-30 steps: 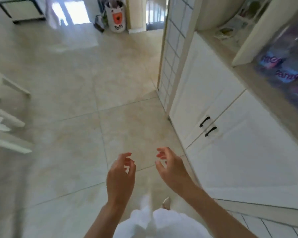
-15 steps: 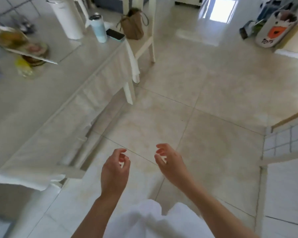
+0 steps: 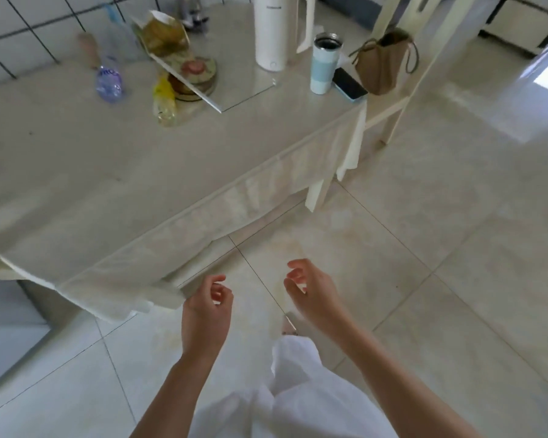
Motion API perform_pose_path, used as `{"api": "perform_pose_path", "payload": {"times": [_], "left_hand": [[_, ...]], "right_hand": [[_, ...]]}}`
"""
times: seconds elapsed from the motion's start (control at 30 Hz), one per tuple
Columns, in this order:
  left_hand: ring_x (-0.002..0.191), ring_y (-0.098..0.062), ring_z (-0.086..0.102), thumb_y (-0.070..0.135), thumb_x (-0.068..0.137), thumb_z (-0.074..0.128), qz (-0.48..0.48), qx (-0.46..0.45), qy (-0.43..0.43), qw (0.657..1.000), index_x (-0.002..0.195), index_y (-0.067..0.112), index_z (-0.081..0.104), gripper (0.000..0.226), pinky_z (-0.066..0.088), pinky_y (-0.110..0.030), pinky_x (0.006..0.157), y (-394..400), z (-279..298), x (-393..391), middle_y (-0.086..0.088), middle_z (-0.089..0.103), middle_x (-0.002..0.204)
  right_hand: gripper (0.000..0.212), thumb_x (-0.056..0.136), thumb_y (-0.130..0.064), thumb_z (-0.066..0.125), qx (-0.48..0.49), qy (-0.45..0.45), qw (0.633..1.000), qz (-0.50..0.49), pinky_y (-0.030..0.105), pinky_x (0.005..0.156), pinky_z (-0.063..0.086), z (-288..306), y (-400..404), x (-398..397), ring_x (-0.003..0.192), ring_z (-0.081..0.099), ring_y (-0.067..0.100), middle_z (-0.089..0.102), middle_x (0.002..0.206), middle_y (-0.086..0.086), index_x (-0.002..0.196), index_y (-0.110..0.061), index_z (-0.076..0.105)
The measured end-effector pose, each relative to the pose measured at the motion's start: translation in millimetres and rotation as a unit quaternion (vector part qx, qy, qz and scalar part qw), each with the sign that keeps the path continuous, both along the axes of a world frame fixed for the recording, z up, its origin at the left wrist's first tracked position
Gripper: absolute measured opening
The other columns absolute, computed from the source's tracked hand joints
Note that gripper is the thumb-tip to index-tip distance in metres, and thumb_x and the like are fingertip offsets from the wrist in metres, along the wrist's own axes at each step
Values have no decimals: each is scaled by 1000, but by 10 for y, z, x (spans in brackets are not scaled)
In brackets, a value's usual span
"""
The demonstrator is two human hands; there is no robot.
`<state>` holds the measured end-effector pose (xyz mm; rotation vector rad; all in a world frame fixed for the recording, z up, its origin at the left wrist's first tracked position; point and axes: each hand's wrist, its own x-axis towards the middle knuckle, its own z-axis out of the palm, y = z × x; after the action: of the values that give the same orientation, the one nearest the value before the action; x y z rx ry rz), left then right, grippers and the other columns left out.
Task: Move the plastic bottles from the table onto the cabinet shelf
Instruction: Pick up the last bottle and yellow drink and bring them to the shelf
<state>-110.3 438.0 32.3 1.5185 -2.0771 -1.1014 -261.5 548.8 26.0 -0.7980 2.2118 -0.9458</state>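
A glossy cloth is covering the counter; the clear plastic bottle is glinting, and the polished floor tiles are shining.

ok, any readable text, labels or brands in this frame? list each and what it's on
Plastic bottle, purple-blue label: white lettering, too blurred to read.
White kettle: small grey mark near the top, too small to read.
Yellow packet: no print that can be made out.
Tumbler and phone: no text visible.

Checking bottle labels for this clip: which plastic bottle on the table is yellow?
The yellow plastic bottle, nearest the table's front edge beside the round tin. The blue-labelled clear bottle stands to its left.
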Motion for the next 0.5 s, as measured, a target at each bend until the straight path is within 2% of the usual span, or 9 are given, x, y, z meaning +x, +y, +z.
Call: {"api": "perform_pose_path", "payload": {"times": [0.1, 0.3, 0.43, 0.5], "left_hand": [[76, -18, 63, 6, 89, 60, 28, -7, 8, 1000, 100, 14, 66, 15, 46, -27, 69, -372, 102, -297, 2, 68, 82], [75, 2, 61, 14, 89, 58, 97, 13, 21, 995, 96, 27, 64, 15, 40, -13, 60, -1074, 136, -535, 14, 66, 75], [75, 3, 61, 13, 87, 59, 125, 41, 17, 991, 93, 28, 64, 17, 39, -12, 60, -1559, 8, -524, 15, 66, 75], [78, -3, 62, 10, 86, 60, 135, 53, 18, 989, 93, 25, 65, 17, 41, -15, 63, -1775, -56, -502, 13, 66, 76]], "right_hand": [[30, 93, -25, 56, -8, 1, 999, 51, 24, 90, 48, 100, -492, -355, 101, 60, 10, 62, 103, -8, 122, -18, 55], [26, 93, -22, 56, -14, 8, 992, 128, 9, 72, 40, 251, -1509, -742, 92, 60, 9, 62, 99, -6, 118, -15, 58], [29, 93, -20, 55, 5, 11, 985, 170, 24, 83, 46, 227, -2165, -814, 97, 62, 16, 65, 103, 0, 121, -11, 57], [29, 92, -20, 56, 12, 18, 985, 172, 29, 85, 48, 210, -2412, -818, 96, 63, 17, 67, 104, 3, 119, -10, 58]]}}
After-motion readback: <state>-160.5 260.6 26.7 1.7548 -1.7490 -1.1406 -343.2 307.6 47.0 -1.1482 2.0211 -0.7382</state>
